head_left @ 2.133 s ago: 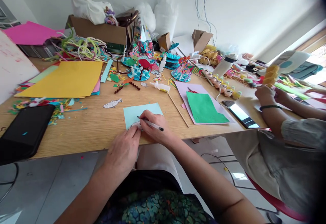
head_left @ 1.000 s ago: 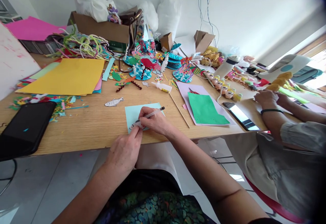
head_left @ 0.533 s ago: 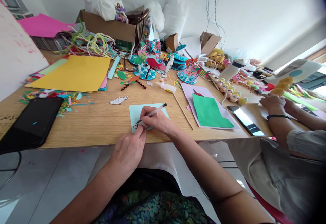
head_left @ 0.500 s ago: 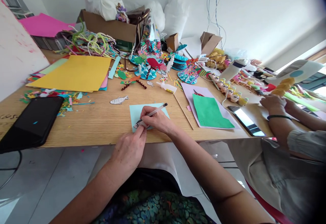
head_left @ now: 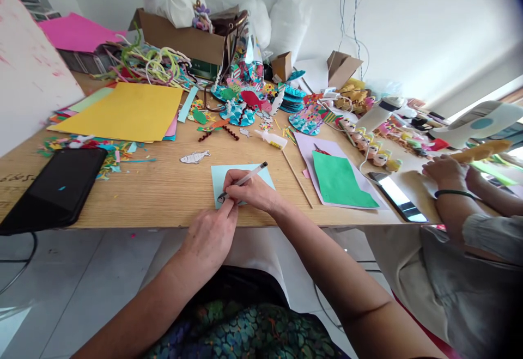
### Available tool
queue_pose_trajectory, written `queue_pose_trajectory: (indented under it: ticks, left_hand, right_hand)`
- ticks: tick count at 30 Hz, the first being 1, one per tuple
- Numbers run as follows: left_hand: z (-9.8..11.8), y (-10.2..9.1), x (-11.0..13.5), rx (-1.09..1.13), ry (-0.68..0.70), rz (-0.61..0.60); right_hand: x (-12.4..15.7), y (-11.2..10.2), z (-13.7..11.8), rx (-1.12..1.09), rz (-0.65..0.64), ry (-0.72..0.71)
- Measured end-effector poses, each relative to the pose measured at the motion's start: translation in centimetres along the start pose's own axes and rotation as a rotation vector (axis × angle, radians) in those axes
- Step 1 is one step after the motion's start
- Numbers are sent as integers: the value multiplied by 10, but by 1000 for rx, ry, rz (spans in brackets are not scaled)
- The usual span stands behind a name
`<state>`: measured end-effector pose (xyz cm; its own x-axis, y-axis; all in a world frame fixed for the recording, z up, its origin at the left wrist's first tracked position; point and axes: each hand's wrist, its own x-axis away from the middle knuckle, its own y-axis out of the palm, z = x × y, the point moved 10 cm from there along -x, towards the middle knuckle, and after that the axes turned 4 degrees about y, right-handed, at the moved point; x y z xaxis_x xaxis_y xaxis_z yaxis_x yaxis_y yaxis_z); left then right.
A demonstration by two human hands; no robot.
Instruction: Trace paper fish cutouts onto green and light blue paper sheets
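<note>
A gel pen (head_left: 255, 172) slants up out of my right hand (head_left: 249, 189), whose fingers are closed around it low on the barrel. Its tip is down at a small paper fish (head_left: 222, 198), mostly covered by my fingers, on a light blue sheet of paper (head_left: 218, 175). My left hand (head_left: 214, 229) is at the table's front edge, its fingertips together against the paper fish's lower side, beside my right fingers. A second paper fish (head_left: 195, 157), white with dark outlines, lies on the table to the left.
A black tablet (head_left: 53, 187) and yellow paper (head_left: 122, 111) lie left. A wooden stick (head_left: 297, 179), a glue bottle (head_left: 273, 139), green paper (head_left: 343, 179) and a phone (head_left: 398, 196) lie right. Another person's hands (head_left: 447, 174) hold a yellow braided piece (head_left: 482, 152) at far right.
The view has shifted slightly. My hands keep nearly the same pose, with the fingers covering more of the paper fish. The other person's yellow braided piece has swung rightward and lower.
</note>
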<state>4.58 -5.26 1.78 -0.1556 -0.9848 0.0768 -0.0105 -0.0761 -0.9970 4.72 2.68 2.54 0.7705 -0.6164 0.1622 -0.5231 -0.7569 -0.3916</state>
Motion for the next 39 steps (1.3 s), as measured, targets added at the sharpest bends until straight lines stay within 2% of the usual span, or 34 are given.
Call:
queue_pose_trajectory:
  ticks: [18, 24, 32, 36, 39]
  left_hand:
    - [1, 3, -2, 13, 15, 0]
    - [-2, 2, -1, 63, -18, -2]
    - [-1, 1, 0, 26, -6, -3]
    - [0, 1, 0, 5, 10, -10]
    - [0, 1, 0, 8, 6, -12]
  right_hand:
    - [3, 1, -10, 86, -16, -91]
    - [6, 0, -14, 137, 6, -105]
    - [4, 1, -10, 77, -14, -88]
    - [5, -4, -1, -50, 24, -38]
    - [5, -3, 0, -56, 26, -33]
